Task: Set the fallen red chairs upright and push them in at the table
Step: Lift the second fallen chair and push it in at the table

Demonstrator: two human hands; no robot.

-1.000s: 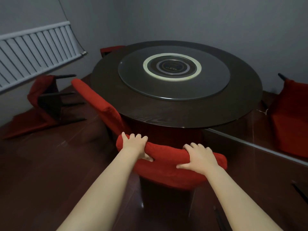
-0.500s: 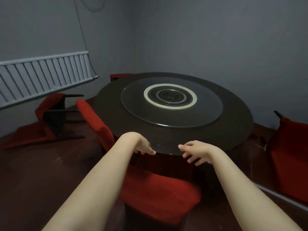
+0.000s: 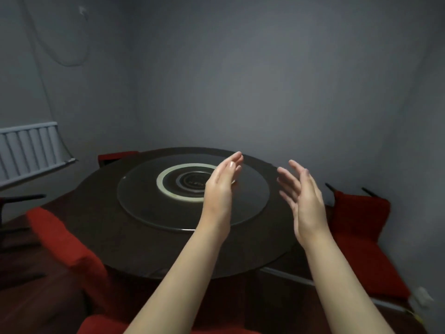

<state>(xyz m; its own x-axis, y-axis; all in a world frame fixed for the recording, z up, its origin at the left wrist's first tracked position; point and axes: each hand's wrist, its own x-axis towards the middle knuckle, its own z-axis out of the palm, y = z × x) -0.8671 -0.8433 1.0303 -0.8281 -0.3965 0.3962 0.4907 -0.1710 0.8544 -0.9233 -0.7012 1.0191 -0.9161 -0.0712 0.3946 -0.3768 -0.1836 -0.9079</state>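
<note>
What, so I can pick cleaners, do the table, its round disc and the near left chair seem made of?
Table: probably wood or veneer, dark brown with a dull sheen. Disc: likely glass, see-through and glossy, with a bright glint along its near edge. Chair: red cloth cover, matte and softly rumpled; the frame beneath is hidden.

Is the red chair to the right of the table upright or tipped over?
Tipped over: the red chair lies with two dark legs pointing upward.

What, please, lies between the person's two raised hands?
Head view: nothing lies between the left hand and right hand; only the glass turntable shows behind the gap.
</note>
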